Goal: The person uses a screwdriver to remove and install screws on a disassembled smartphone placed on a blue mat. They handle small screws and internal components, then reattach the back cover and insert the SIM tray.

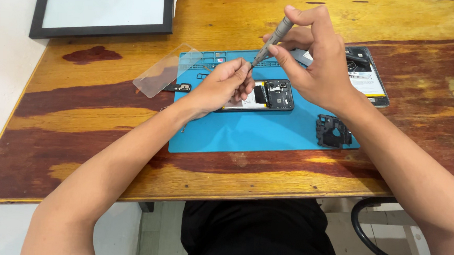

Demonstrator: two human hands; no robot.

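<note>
An opened black phone (273, 95) with its back cover off lies on a blue work mat (247, 134) on the wooden table. My right hand (313, 59) grips a grey precision screwdriver (274, 38), tilted with its tip pointing down to the left. My left hand (224, 86) rests over the phone's left part and its fingertips pinch the screwdriver's tip. Most of the phone's left half is hidden under that hand.
A black plastic inner frame piece (333, 132) lies on the mat's right edge. A second opened phone (367, 75) sits at the right behind my right hand. A clear cover (165, 71) and a small black part (182, 87) lie left of the mat. A black-framed panel (104, 7) stands at the back left. A black cable (376, 239) loops below the table.
</note>
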